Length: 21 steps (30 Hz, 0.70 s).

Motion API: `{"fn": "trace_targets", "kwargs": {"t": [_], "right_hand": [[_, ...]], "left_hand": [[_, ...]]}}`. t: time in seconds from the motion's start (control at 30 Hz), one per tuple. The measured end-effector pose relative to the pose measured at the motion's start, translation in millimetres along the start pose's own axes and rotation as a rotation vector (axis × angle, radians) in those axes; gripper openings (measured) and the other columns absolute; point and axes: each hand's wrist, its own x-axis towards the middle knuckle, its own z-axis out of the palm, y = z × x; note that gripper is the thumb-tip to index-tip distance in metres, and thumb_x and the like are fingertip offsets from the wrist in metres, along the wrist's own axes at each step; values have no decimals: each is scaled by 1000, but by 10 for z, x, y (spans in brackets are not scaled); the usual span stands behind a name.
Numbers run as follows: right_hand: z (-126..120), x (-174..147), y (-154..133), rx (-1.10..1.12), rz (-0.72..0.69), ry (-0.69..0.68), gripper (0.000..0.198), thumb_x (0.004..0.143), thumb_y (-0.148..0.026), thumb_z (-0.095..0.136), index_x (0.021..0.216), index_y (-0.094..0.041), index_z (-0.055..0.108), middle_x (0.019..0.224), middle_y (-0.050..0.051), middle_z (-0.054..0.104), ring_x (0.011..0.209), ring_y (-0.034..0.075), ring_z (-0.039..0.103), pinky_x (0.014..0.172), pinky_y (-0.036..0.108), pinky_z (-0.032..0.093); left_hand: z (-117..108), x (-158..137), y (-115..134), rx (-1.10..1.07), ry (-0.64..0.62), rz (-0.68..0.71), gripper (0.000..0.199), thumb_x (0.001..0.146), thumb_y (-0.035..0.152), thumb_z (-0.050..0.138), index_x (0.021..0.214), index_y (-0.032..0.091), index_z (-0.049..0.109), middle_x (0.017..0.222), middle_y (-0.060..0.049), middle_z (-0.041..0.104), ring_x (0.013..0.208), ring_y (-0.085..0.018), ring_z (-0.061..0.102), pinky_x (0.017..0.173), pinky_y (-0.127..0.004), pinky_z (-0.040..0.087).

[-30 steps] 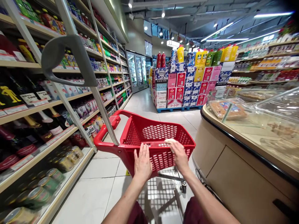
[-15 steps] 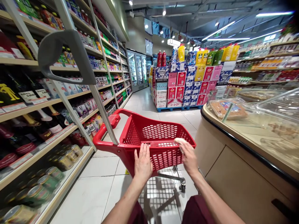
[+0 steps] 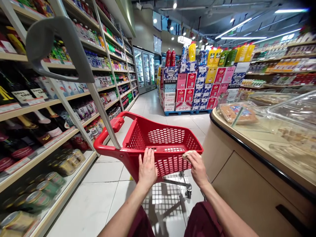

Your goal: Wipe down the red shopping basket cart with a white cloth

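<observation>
A red plastic shopping cart (image 3: 170,166) stands sideways in front of me, its basket showing no goods. My left hand (image 3: 147,169) lies with straight fingers against the near side of the basket, fingertips at the rim. In my right hand (image 3: 198,168) is a pale, crumpled cloth (image 3: 189,154), pinched between the fingers at the near rim toward the cart's right end. Part of the cloth is hidden by the fingers. A metal pole (image 3: 105,115) with a grey loop handle (image 3: 85,59) rises at the cart's left end.
Drink shelves (image 3: 81,95) with bottles and cans line the left side. A counter (image 3: 229,148) with packaged food (image 3: 239,113) curves along the right. Stacked drink cartons (image 3: 190,89) stand on a blue pallet ahead, with glass-door fridges (image 3: 145,70) beyond. White floor tiles (image 3: 98,184) surround the cart.
My right hand has moved left along the near rim with the cloth. My left hand keeps its place on the basket's side. The view has shifted slightly.
</observation>
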Motion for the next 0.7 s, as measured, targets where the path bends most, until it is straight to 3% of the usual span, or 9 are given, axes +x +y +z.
{"fn": "trace_targets", "kwargs": {"t": [0.17, 0.33, 0.53, 0.7], "right_hand": [[44, -221, -128, 5, -28, -216, 41, 81, -8, 33, 110, -22, 58, 109, 6, 59, 112, 21, 46, 92, 44, 42], [62, 69, -392, 77, -55, -5, 40, 83, -9, 34, 116, -21, 54, 118, 7, 54, 121, 22, 38, 98, 48, 35], [215, -50, -622, 80, -111, -210, 40, 82, -6, 36, 113, -21, 56, 103, 8, 60, 108, 20, 47, 89, 43, 44], [210, 155, -791, 116, -138, -73, 42, 84, -8, 35, 121, -21, 49, 117, 9, 53, 116, 22, 40, 97, 47, 37]], "left_hand": [[-23, 1, -2, -16, -32, 15, 66, 68, 16, 46, 132, 9, 31, 139, -10, 34, 132, -24, 20, 107, -46, 20], [-28, 4, 27, -12, -23, -11, 66, 69, 17, 46, 132, 8, 31, 139, -11, 33, 132, -25, 20, 106, -48, 20], [-30, 0, 4, -25, -31, 7, 66, 69, 16, 46, 132, 8, 31, 140, -10, 33, 132, -23, 20, 106, -46, 21], [-6, -15, 8, -24, -20, -2, 65, 70, 18, 46, 132, 7, 31, 140, -12, 31, 132, -24, 18, 107, -47, 19]]}}
